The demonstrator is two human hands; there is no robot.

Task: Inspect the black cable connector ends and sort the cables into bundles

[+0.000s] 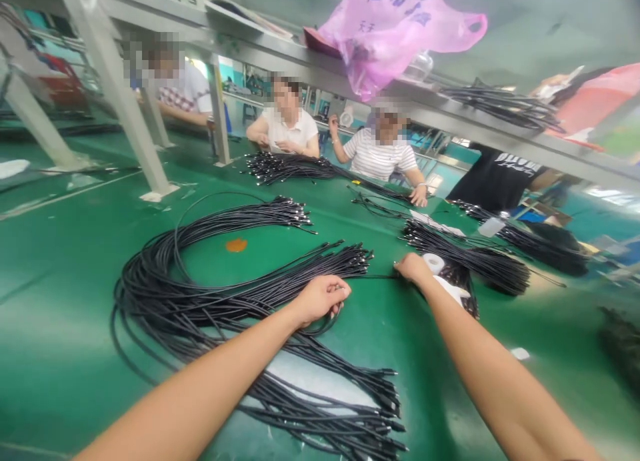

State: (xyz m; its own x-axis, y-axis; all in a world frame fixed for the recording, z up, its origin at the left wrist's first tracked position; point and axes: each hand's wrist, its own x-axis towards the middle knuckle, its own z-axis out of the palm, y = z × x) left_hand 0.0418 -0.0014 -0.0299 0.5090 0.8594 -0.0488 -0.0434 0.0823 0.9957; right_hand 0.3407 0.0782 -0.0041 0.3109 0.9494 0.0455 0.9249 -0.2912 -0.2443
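A large bundle of black cables (150, 281) lies curved in a U on the green table, with small metal-tipped plugs at its ends. My left hand (323, 299) is closed over the middle of the bundle, its fingers curled round a black cable (327, 326) that loops just below them. To the right, my right hand (414, 269) is pinched closed on a thin black cable (383, 276) stretching from the bundle's plug ends. The plug in those fingers is mostly hidden. A second layer of cable ends (385, 397) fans out nearer to me.
Beside my right hand is a white tape roll (433, 263). More cable bundles lie right (465, 257) and at the back (290, 167). An orange scrap (236, 245) lies inside the curve. Overhead runs a shelf holding a pink bag (380, 34). Several people sit across the table.
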